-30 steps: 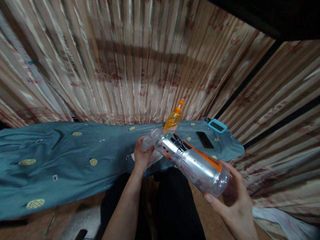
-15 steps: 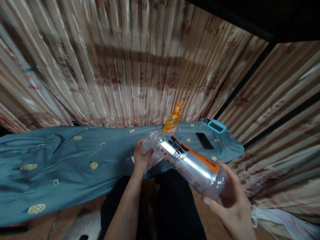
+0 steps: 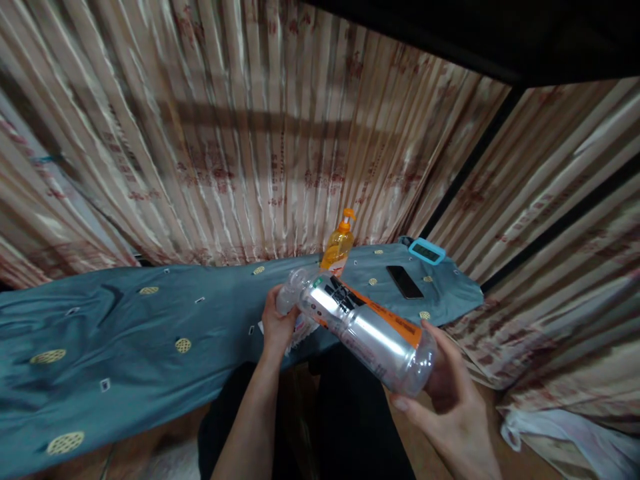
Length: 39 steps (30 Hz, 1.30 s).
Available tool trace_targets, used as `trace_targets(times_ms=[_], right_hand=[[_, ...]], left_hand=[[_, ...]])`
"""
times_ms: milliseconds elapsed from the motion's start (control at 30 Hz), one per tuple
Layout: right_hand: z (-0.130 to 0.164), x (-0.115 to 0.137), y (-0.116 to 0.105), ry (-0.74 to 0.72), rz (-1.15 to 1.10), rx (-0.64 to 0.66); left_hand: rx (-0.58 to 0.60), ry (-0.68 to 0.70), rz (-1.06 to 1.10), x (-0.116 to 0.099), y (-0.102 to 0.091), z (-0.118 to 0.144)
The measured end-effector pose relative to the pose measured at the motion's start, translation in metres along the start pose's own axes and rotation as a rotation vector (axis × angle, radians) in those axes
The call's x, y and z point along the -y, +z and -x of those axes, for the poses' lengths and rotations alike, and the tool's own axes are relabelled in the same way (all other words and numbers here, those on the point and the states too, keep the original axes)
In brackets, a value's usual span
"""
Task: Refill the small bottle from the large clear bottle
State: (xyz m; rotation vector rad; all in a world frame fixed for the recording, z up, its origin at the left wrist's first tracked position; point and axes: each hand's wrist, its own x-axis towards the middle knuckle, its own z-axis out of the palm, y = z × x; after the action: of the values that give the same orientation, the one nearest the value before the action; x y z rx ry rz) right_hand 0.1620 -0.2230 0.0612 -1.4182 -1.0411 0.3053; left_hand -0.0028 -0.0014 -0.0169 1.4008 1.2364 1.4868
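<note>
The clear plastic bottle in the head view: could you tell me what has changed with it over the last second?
The clear plastic bottle drifted slightly left and up in the view, much of it from the camera shifting. Both grips are unchanged: the left hand stays at the neck end, the right hand cups the base. The orange pump bottle, black phone and blue timer kept their places on the teal cloth.

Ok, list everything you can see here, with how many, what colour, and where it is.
clear plastic bottle with silver and orange label: one, lying tilted, held at both ends
orange pump bottle: one, upright on the cloth, behind the clear bottle
black phone: one, flat on the cloth, right
light blue digital timer: one, far right corner
teal patterned tablecloth: one, covering the table
striped beige curtain: behind
left hand: at the bottle's neck
right hand: under the bottle's base
</note>
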Motion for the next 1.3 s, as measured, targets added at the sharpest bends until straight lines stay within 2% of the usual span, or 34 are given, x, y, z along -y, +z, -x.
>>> trace_targets(times_ms=[633, 1300], right_hand=[[0.003, 0.005, -0.002, 0.032, -0.069, -0.017], [-0.001, 0.004, -0.01, -0.047, 0.065, 0.057]], left_hand=[[0.005, -0.013, -0.004, 0.005, -0.001, -0.002], [0.004, 0.013, -0.011, 0.003, -0.001, -0.001]])
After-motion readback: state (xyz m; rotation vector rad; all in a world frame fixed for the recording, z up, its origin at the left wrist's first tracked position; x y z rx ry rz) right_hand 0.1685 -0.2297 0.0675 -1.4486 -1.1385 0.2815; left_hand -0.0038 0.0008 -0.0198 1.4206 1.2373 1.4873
